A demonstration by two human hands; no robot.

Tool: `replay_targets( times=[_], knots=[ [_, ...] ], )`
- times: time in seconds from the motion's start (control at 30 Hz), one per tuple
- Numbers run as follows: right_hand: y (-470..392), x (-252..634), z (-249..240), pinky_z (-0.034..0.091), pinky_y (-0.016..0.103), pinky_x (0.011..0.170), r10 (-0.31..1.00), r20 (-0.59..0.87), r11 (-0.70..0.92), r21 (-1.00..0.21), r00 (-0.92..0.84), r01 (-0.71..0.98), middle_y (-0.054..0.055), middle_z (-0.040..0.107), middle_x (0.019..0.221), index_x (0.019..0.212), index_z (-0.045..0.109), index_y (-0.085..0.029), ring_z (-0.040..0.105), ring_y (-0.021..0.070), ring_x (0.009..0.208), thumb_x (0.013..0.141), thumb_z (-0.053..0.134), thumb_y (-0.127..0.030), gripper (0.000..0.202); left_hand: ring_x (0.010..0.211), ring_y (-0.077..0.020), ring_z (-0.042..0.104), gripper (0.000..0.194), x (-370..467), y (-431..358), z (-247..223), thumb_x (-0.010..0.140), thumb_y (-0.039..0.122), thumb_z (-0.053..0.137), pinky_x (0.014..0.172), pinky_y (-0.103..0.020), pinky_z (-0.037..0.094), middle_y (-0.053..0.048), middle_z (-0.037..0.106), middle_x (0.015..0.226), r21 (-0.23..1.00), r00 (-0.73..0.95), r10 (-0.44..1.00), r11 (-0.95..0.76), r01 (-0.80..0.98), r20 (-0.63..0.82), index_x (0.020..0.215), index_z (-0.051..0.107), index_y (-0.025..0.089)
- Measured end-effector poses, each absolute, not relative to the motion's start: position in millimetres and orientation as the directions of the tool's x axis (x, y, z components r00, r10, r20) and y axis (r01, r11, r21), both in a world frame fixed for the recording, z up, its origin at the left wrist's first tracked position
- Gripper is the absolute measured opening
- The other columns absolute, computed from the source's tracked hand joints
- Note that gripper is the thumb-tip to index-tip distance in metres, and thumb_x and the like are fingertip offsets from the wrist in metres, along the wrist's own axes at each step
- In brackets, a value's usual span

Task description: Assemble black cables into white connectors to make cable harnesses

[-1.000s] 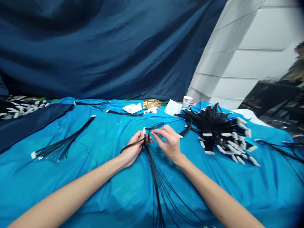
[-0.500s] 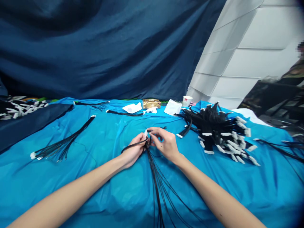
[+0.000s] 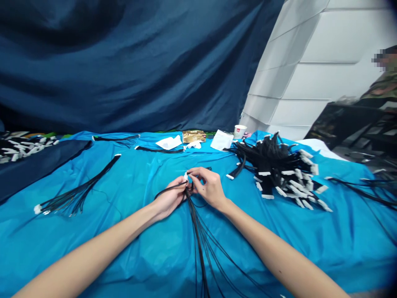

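Near the middle of the view, my left hand [image 3: 171, 196] is closed around a small white connector [image 3: 185, 176] and the black wires by it. Close against it, my right hand [image 3: 208, 186] pinches at the connector with thumb and forefinger, seemingly on a thin black wire; the fingertips partly cover it. From between the hands a bundle of loose black wires [image 3: 200, 244] fans out toward the front edge. One black strand loops over the left fingers. To the left lies a separate wire harness [image 3: 89, 184] with white ends.
A heap of black wire harnesses [image 3: 276, 161] with white connectors lies right, more wires [image 3: 366, 191] beyond. At the back are a gold packet [image 3: 194, 137], white papers [image 3: 222, 140] and a paper cup [image 3: 240, 132]. A blue cloth [image 3: 133, 240] covers the table. A person [image 3: 383, 78] is far right.
The whole scene has shifted slightly left as the camera turned. Both hands keep their hold at the connector, with only small finger movement.
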State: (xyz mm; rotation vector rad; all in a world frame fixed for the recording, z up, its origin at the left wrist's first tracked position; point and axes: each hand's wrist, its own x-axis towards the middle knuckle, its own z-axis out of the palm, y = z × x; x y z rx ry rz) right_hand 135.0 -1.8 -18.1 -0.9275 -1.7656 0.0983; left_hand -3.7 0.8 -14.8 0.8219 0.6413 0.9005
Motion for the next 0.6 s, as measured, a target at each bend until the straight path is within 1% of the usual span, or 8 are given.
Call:
replay_targets(
  times=[0.13,0.27,0.37,0.43,0.5,0.6],
  knots=[
    [2,137,-20,0.049,0.024,0.069,0.63,0.769,0.683,-0.483,-0.108,0.548,0.003,0.068,0.09,0.082,0.06,-0.019,0.063,0.0132,0.081,0.082,0.05,-0.019,0.01,0.071,-0.0127,0.059,0.019,-2,4,-12,0.075,0.002,0.048,0.075,-0.028,0.045,-0.004,0.06,0.075,0.775,0.481,0.861,0.415,-0.476,-0.166,0.082,0.06,0.014],
    [3,141,-17,0.049,0.026,0.074,0.617,0.78,0.673,-0.452,-0.106,0.585,0.005,0.066,0.101,0.092,0.062,-0.019,0.061,0.015,0.091,0.083,0.05,-0.023,0.016,0.069,-0.0147,0.06,0.019,-3,7,-6,0.078,0.001,0.042,0.078,-0.034,0.046,-0.007,0.06,0.073,0.73,0.474,0.843,0.488,-0.478,-0.254,0.077,0.058,0.011],
    [-1,144,-9,0.048,0.031,0.08,0.557,0.824,0.645,-0.35,-0.105,0.679,0.005,0.062,0.109,0.102,0.061,-0.02,0.057,0.0174,0.094,0.082,0.053,-0.026,0.023,0.068,-0.0156,0.061,0.02,-6,11,-2,0.081,0.005,0.039,0.076,-0.034,0.047,-0.009,0.061,0.073,0.717,0.447,0.841,0.511,-0.474,-0.304,0.075,0.058,0.01],
    [-5,144,-3,0.045,0.036,0.083,0.5,0.856,0.626,-0.252,-0.132,0.738,0.005,0.061,0.11,0.1,0.063,-0.022,0.052,0.0205,0.096,0.078,0.057,-0.027,0.023,0.066,-0.0143,0.06,0.022,-8,13,-1,0.082,0.004,0.038,0.074,-0.032,0.047,-0.008,0.06,0.072,0.708,0.425,0.856,0.493,-0.506,-0.293,0.073,0.058,0.01],
    [-10,143,1,0.041,0.041,0.086,0.46,0.867,0.637,-0.173,-0.19,0.751,0.004,0.061,0.11,0.095,0.065,-0.024,0.047,0.0235,0.101,0.075,0.061,-0.029,0.021,0.064,-0.0127,0.058,0.022,-10,16,0,0.081,0.002,0.039,0.071,-0.029,0.047,-0.007,0.058,0.069,0.708,0.41,0.869,0.473,-0.524,-0.278,0.071,0.058,0.01],
    [-16,138,3,0.035,0.045,0.09,0.463,0.831,0.677,-0.108,-0.307,0.728,0.003,0.058,0.112,0.088,0.066,-0.027,0.039,0.0265,0.109,0.072,0.063,-0.032,0.018,0.06,-0.0119,0.056,0.021,-13,18,1,0.08,0.003,0.04,0.063,-0.026,0.046,-0.005,0.056,0.064,0.725,0.4,0.875,0.46,-0.512,-0.273,0.07,0.057,0.01]
  ],
)
